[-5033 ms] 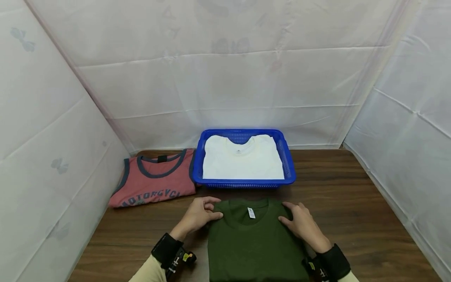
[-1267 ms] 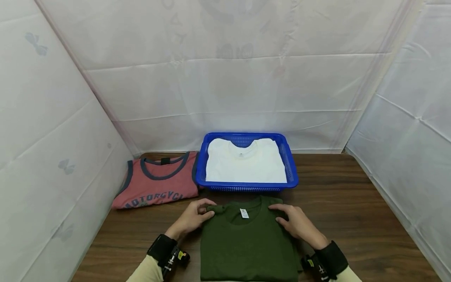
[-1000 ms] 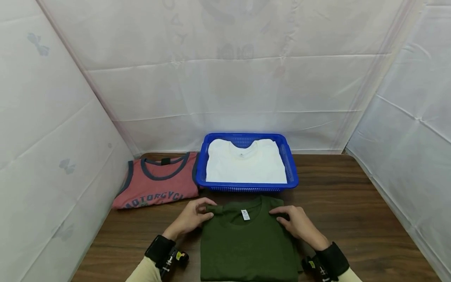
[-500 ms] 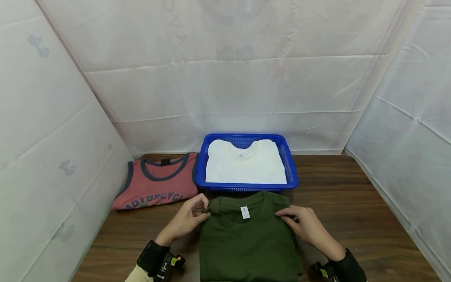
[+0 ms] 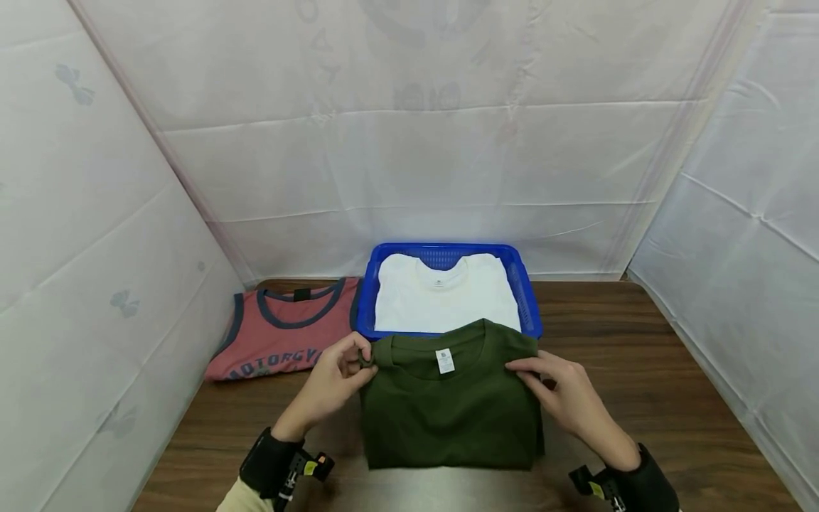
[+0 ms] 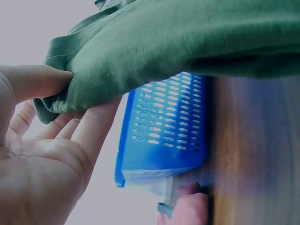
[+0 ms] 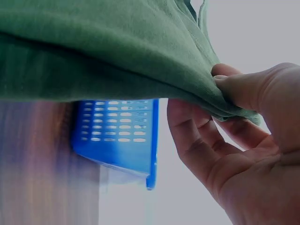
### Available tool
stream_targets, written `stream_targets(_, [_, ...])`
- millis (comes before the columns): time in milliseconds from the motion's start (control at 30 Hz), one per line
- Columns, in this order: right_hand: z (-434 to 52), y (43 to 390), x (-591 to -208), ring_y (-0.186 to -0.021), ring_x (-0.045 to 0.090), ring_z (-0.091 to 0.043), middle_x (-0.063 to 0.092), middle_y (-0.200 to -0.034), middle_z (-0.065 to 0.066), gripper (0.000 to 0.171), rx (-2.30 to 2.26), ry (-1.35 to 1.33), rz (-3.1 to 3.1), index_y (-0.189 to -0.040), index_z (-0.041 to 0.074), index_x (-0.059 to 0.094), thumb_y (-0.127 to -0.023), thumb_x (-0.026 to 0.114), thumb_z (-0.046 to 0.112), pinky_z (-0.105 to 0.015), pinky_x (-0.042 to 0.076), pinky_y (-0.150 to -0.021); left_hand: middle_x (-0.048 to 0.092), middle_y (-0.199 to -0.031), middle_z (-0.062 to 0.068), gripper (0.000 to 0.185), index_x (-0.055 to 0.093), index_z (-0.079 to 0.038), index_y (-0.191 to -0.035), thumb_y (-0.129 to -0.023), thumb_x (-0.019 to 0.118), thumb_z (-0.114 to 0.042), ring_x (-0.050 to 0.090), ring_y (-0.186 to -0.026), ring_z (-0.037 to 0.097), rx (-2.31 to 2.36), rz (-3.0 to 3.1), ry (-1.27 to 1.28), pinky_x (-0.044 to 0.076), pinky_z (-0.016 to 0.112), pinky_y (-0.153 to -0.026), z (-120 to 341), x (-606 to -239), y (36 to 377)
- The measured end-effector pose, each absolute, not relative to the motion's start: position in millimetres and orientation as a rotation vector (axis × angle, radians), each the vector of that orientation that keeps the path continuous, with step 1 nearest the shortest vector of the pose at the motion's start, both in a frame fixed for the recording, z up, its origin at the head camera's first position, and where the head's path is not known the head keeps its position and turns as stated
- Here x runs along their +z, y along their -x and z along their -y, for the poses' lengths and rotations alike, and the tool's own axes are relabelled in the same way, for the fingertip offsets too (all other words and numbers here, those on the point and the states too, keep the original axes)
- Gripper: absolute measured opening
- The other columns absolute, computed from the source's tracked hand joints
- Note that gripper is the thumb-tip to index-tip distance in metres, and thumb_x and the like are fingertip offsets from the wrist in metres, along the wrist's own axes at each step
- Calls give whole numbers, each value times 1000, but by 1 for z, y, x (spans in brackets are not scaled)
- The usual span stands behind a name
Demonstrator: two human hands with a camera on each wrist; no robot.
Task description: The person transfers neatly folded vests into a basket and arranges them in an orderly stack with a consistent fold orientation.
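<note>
A folded dark green T-shirt [image 5: 451, 405] hangs between my two hands, raised off the table, its neckline and white label facing up. My left hand [image 5: 329, 387] pinches its left shoulder corner between thumb and fingers; in the left wrist view the thumb presses the green cloth [image 6: 122, 56] from above. My right hand [image 5: 569, 391] pinches the right shoulder corner, and the right wrist view has the fingers beneath the fabric. Behind it, a blue plastic basket [image 5: 530, 306] holds a folded white T-shirt [image 5: 441, 302]. The green shirt's top edge covers part of the basket's front.
Left of the basket lies a folded red shirt [image 5: 294, 334] with dark blue trim and lettering, close to the basket's side. All stands on a brown wooden table [image 5: 640, 370]. White sheeting [image 5: 409, 156] walls the back and both sides.
The green shirt lay flat on the table earlier. Both hands have taken its top corners, lifted it and brought it forward toward the basket. The basket and red shirt have stayed put.
</note>
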State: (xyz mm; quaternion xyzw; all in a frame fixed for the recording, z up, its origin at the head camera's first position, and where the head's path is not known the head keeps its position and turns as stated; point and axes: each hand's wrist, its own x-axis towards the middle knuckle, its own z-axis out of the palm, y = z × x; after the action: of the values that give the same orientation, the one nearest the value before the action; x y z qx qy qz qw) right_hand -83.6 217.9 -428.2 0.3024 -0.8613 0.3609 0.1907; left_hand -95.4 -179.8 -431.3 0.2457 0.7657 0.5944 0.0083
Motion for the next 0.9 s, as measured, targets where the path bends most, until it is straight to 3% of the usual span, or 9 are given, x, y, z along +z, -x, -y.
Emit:
stream_targets(200, [-218,89,-420,-59,45,4,63,-84,7,39,1000,-852,2362,-106,13,80,-81,76,-16,-14,40,-54,51,-75,8,16,51,-5,-101,-98,64,4,38,-52,9,1863,-2464,-793,38,27,-50,178,-419,99])
stream_targets(433, [-221,100,-410,-73,64,-6,73,-104,-5,37,989,-838,2332,-108,14,79,-84,75,-14,-14,49,-62,52,-76,7,17,52,-5,-100,-97,65,6,34,-53,14,1860,-2592,-856,36,29,-51,175,-405,105])
stream_targets(600, [-226,109,-404,-83,70,-14,74,-112,-8,37,1005,-812,2313,-110,15,79,-86,73,-14,-14,52,-67,47,-74,6,17,53,-3,-100,-96,65,8,36,-55,16,1886,-2642,-903,36,29,-51,170,-395,114])
stream_targets(733, [-229,117,-398,-76,65,-9,73,-114,-10,38,1020,-808,2278,-111,13,79,-87,72,-15,-13,49,-65,48,-80,9,16,51,-2,-102,-97,63,8,35,-56,15,1899,-2644,-943,35,29,-51,165,-383,123])
stream_targets(900, [-231,131,-385,-61,50,-4,73,-112,-9,37,1048,-832,2221,-113,12,79,-90,69,-15,-17,40,-58,58,-92,16,22,44,0,-115,-101,59,5,54,-66,16,1972,-2619,-916,43,29,-58,159,-368,137])
